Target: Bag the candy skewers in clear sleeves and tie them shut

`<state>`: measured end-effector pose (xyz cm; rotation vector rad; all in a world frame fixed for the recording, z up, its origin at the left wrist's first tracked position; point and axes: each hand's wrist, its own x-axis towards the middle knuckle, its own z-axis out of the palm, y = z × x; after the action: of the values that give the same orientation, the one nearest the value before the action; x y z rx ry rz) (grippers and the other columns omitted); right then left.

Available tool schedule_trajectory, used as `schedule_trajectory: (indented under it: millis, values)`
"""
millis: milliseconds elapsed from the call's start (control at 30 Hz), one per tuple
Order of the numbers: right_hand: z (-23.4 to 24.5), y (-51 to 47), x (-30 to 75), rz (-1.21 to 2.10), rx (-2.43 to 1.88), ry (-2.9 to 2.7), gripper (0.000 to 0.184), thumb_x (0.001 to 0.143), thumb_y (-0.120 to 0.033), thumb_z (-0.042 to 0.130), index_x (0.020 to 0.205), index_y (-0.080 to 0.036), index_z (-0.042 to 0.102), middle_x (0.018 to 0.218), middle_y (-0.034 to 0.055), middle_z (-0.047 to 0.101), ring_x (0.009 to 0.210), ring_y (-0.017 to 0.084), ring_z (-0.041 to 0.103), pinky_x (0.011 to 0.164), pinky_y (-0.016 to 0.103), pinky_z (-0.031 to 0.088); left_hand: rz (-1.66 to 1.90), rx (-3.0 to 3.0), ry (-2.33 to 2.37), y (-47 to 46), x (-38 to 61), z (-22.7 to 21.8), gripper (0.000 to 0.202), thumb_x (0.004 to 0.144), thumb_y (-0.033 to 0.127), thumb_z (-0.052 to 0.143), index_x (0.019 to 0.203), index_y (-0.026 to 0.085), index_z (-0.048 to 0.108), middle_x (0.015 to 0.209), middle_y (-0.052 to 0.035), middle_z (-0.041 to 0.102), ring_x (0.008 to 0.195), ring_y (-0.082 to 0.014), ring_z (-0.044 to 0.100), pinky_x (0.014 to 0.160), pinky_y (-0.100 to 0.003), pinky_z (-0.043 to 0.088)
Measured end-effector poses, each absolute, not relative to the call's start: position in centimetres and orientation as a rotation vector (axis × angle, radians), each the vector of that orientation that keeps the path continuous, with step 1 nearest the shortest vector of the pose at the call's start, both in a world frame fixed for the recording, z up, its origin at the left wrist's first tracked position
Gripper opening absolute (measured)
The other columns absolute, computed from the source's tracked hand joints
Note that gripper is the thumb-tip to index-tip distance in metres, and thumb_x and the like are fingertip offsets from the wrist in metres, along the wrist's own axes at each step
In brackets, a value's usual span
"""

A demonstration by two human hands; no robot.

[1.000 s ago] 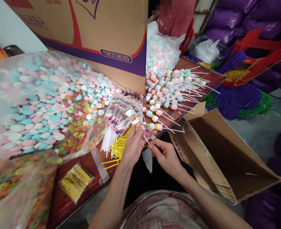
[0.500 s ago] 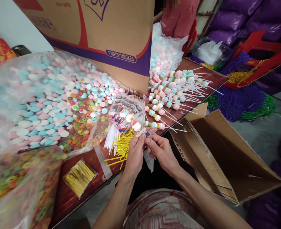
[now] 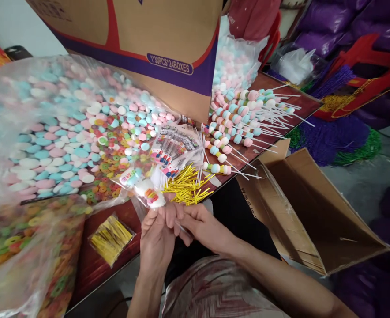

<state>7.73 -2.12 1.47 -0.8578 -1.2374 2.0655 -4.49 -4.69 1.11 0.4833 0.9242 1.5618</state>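
A marshmallow skewer (image 3: 150, 194) in a clear printed bag points up and left from my hands, its candy end above the table edge. My left hand (image 3: 158, 236) is closed around the lower part of the bag. Beside it, the fingers of my right hand (image 3: 196, 223) are closed on the stick end, where a bit of white stick shows. Just beyond my hands lie loose gold twist ties (image 3: 188, 187). Behind those, printed clear bags (image 3: 177, 148) are fanned out in a pile. Finished-looking marshmallow skewers (image 3: 234, 115) lie stacked to the right.
A large plastic bag of marshmallows (image 3: 56, 150) and gummy rings (image 3: 112, 170) covers the left. A twist-tie packet (image 3: 112, 238) lies in front. One tall carton (image 3: 132, 39) stands behind; an open carton (image 3: 314, 212) sits right of the table. A person in red (image 3: 251, 20) is across.
Both hands have moved left and nearer my body, carrying the bagged skewer with them. The skewer now lies further left, clear of the printed bags and twist ties.
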Motion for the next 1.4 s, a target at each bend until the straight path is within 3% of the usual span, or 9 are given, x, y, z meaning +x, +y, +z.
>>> schedule_trajectory:
  millis: [133, 200, 267, 400, 733, 933, 1133, 1267, 1400]
  values:
    - [0.9, 0.6, 10.9, 1.080, -1.277, -1.982, 0.023, 0.093, -0.017, 0.050, 0.076, -0.018, 0.065, 0.077, 0.0021, 0.064, 0.074, 0.014, 0.055, 0.068, 0.025, 0.037, 1.537, 0.496, 0.993, -3.5, -4.2, 1.3, 0.017, 0.086, 0.031, 0.068, 0.083, 0.014, 0.065, 0.061, 0.0039, 0.038, 0.055, -0.0068, 0.036, 0.054, -0.019, 0.041]
    - [0.8, 1.9, 11.8, 0.696, -1.437, -2.076, 0.021, 0.095, -0.018, 0.050, 0.085, -0.019, 0.069, 0.089, 0.0055, 0.065, 0.083, 0.017, 0.056, 0.071, 0.027, 0.039, 1.496, 0.466, 1.022, -2.9, -3.9, 1.2, 0.017, 0.086, 0.030, 0.069, 0.091, 0.014, 0.063, 0.062, 0.0052, 0.034, 0.053, -0.0059, 0.029, 0.048, -0.017, 0.032]
    - [0.5, 2.7, 12.0, 0.547, -1.451, -2.186, 0.020, 0.096, -0.020, 0.052, 0.092, -0.021, 0.072, 0.094, 0.0066, 0.064, 0.086, 0.018, 0.056, 0.071, 0.027, 0.040, 1.496, 0.440, 1.033, -2.4, -3.8, 1.0, 0.018, 0.083, 0.027, 0.071, 0.084, 0.016, 0.057, 0.062, 0.0056, 0.033, 0.053, -0.0059, 0.028, 0.046, -0.016, 0.027]
    - [-0.1, 3.2, 11.7, 0.444, -1.264, -2.475, 0.023, 0.095, -0.014, 0.053, 0.099, -0.024, 0.072, 0.101, 0.0059, 0.063, 0.092, 0.018, 0.055, 0.068, 0.026, 0.038, 1.579, 0.371, 1.012, -1.9, -4.0, 0.7, 0.027, 0.080, 0.024, 0.074, 0.078, 0.019, 0.047, 0.059, 0.0068, 0.034, 0.050, -0.0055, 0.026, 0.046, -0.016, 0.025]
    - [-1.6, 5.7, 12.3, 0.254, -0.822, -2.714, 0.024, 0.097, -0.007, 0.041, 0.089, -0.017, 0.062, 0.099, 0.0082, 0.060, 0.084, 0.018, 0.048, 0.062, 0.029, 0.033, 1.549, 0.350, 1.068, -1.0, -4.9, 0.3, 0.025, 0.074, 0.025, 0.078, 0.072, 0.014, 0.055, 0.067, 0.0011, 0.052, 0.048, -0.0019, 0.028, 0.043, -0.015, 0.022]
    - [-1.8, 5.4, 11.8, 0.261, -0.941, -2.599, 0.023, 0.095, -0.003, 0.036, 0.095, -0.013, 0.057, 0.102, 0.0127, 0.057, 0.091, 0.020, 0.049, 0.063, 0.029, 0.035, 1.598, 0.382, 1.233, -0.7, -4.4, 0.3, 0.023, 0.072, 0.024, 0.073, 0.080, 0.018, 0.052, 0.060, 0.0036, 0.053, 0.044, -0.0023, 0.026, 0.041, -0.015, 0.018]
    - [-0.8, 4.0, 11.5, 0.419, -0.944, -2.606, 0.014, 0.097, -0.017, 0.051, 0.090, -0.018, 0.063, 0.098, 0.0070, 0.059, 0.088, 0.017, 0.050, 0.065, 0.027, 0.034, 1.632, 0.441, 1.248, -0.7, -4.2, 0.1, 0.025, 0.074, 0.020, 0.068, 0.086, 0.023, 0.046, 0.060, 0.0054, 0.054, 0.045, -0.0041, 0.032, 0.044, -0.015, 0.017]
    - [-1.5, 3.6, 11.0, 0.351, -1.035, -2.632, 0.018, 0.093, -0.007, 0.049, 0.085, -0.017, 0.061, 0.090, 0.0065, 0.059, 0.082, 0.017, 0.050, 0.061, 0.028, 0.031, 1.632, 0.428, 1.233, -0.6, -4.1, 0.1, 0.025, 0.074, 0.020, 0.068, 0.084, 0.022, 0.045, 0.062, 0.0046, 0.055, 0.044, -0.0032, 0.030, 0.044, -0.016, 0.016]
    - [-2.3, 3.5, 10.6, 0.415, -1.091, -2.490, 0.019, 0.095, -0.010, 0.042, 0.088, -0.016, 0.058, 0.088, 0.0074, 0.059, 0.079, 0.018, 0.049, 0.060, 0.029, 0.030, 1.636, 0.416, 1.197, -0.6, -4.1, 0.2, 0.025, 0.074, 0.019, 0.068, 0.084, 0.022, 0.046, 0.064, 0.0042, 0.056, 0.044, -0.0028, 0.029, 0.044, -0.016, 0.018]
